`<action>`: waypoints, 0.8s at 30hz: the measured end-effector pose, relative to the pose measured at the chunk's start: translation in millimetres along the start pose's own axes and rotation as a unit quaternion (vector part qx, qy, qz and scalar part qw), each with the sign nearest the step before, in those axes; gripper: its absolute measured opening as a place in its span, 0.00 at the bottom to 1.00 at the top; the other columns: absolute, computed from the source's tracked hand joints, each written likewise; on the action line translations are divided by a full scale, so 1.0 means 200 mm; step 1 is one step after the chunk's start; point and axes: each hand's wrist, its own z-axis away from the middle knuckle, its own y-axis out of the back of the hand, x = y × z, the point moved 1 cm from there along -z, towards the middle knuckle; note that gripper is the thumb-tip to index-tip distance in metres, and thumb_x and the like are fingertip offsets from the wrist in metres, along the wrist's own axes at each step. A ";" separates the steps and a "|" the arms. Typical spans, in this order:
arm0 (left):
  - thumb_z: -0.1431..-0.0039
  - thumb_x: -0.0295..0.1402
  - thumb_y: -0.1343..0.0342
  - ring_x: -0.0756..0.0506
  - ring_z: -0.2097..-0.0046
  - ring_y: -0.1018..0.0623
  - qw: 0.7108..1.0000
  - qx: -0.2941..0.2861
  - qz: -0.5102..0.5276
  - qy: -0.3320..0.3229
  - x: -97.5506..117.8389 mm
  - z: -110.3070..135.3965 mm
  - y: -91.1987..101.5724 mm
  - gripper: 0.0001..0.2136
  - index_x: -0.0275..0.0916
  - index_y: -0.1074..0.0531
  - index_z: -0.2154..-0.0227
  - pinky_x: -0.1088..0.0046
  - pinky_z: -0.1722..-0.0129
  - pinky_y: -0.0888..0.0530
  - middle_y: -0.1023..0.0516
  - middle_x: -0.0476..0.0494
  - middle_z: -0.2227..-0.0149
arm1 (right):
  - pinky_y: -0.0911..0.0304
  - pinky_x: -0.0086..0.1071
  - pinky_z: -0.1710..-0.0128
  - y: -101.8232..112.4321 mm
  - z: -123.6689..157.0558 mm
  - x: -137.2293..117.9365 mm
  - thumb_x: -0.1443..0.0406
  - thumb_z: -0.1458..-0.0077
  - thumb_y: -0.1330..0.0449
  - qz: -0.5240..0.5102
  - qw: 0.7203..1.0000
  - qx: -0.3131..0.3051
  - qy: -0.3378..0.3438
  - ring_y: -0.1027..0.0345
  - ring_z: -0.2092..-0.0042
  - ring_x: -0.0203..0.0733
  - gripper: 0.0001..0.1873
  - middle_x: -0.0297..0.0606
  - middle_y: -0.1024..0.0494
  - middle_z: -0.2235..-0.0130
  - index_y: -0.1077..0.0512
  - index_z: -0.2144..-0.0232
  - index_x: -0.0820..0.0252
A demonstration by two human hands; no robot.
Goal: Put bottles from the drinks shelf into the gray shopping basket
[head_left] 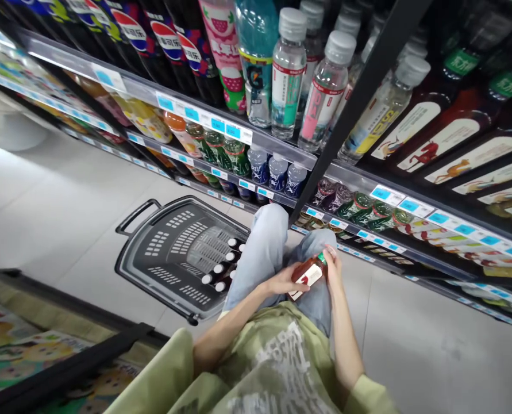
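Left hand: from my remote view, it is closed around the body of a red-brown bottle, below centre of the frame.
Right hand: clamped near the same bottle's top — opened or sealed, I cannot tell.
Progress: this bottle is in hand, not in the basket.
Basket: left of centre — several white-capped bottles inside.
Shelf: upper frame, drinks in rows.

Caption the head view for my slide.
Left hand grips a bottle, right hand on its top, near a basket of white-capped bottles and drinks shelves.
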 end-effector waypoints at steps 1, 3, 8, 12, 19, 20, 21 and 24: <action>0.56 0.44 0.21 0.40 0.54 0.19 1.000 -0.002 0.008 -0.007 0.00 0.00 0.00 0.36 0.37 0.27 0.45 0.64 0.54 0.23 0.18 0.41 0.53 | 0.25 0.40 0.62 -0.05 0.03 -0.01 0.44 0.51 0.28 -0.027 0.999 -0.039 -0.023 0.20 0.64 0.49 0.34 0.38 0.15 0.66 0.23 0.48 0.57; 0.54 0.44 0.22 0.39 0.52 0.19 0.999 0.006 0.028 -0.019 0.00 0.01 0.00 0.38 0.37 0.29 0.41 0.62 0.51 0.22 0.18 0.39 0.50 | 0.23 0.41 0.61 -0.16 0.09 -0.02 0.46 0.52 0.26 -0.080 0.990 -0.098 -0.068 0.18 0.62 0.51 0.36 0.38 0.14 0.63 0.24 0.45 0.56; 0.46 0.48 0.28 0.36 0.48 0.19 0.994 0.096 0.010 -0.043 -0.04 0.00 0.01 0.37 0.35 0.32 0.38 0.56 0.45 0.22 0.20 0.33 0.45 | 0.25 0.39 0.65 -0.35 0.12 0.01 0.46 0.54 0.28 -0.131 0.980 -0.094 -0.118 0.19 0.65 0.49 0.28 0.36 0.15 0.68 0.22 0.55 0.56; 0.42 0.50 0.31 0.34 0.43 0.20 0.990 0.114 -0.059 -0.058 -0.04 -0.02 0.01 0.36 0.37 0.34 0.37 0.52 0.40 0.24 0.21 0.33 0.43 | 0.27 0.37 0.66 -0.35 0.08 0.04 0.46 0.53 0.29 -0.145 0.980 -0.068 -0.116 0.21 0.68 0.47 0.22 0.35 0.16 0.71 0.23 0.65 0.55; 0.25 0.44 0.50 0.36 0.34 0.27 0.941 0.247 -0.182 -0.146 0.01 0.08 -0.08 0.21 0.37 0.37 0.37 0.48 0.30 0.32 0.28 0.28 0.37 | 0.28 0.36 0.60 -0.33 0.12 0.04 0.46 0.49 0.30 -0.017 0.988 -0.150 -0.007 0.24 0.65 0.45 0.21 0.37 0.18 0.69 0.22 0.71 0.57; 0.25 0.43 0.51 0.36 0.33 0.28 0.934 0.249 -0.203 -0.156 0.02 0.10 -0.09 0.22 0.37 0.39 0.35 0.49 0.30 0.32 0.29 0.28 0.37 | 0.28 0.36 0.60 -0.32 0.13 0.04 0.46 0.49 0.30 -0.008 0.989 -0.149 0.009 0.24 0.65 0.45 0.21 0.37 0.18 0.68 0.22 0.70 0.57; 0.25 0.41 0.51 0.36 0.31 0.29 0.925 0.251 -0.230 -0.167 0.04 0.12 -0.10 0.23 0.38 0.41 0.33 0.48 0.29 0.32 0.31 0.28 0.35 | 0.28 0.36 0.59 -0.32 0.14 0.05 0.46 0.49 0.30 -0.003 0.989 -0.146 0.021 0.24 0.64 0.45 0.22 0.38 0.17 0.68 0.21 0.69 0.58; 0.27 0.37 0.47 0.32 0.27 0.35 0.877 0.275 -0.339 -0.200 0.14 0.20 -0.08 0.29 0.37 0.46 0.28 0.45 0.29 0.33 0.38 0.25 0.30 | 0.28 0.37 0.60 -0.30 0.17 0.07 0.44 0.49 0.30 0.011 0.988 -0.148 0.042 0.25 0.63 0.46 0.23 0.39 0.17 0.66 0.21 0.66 0.58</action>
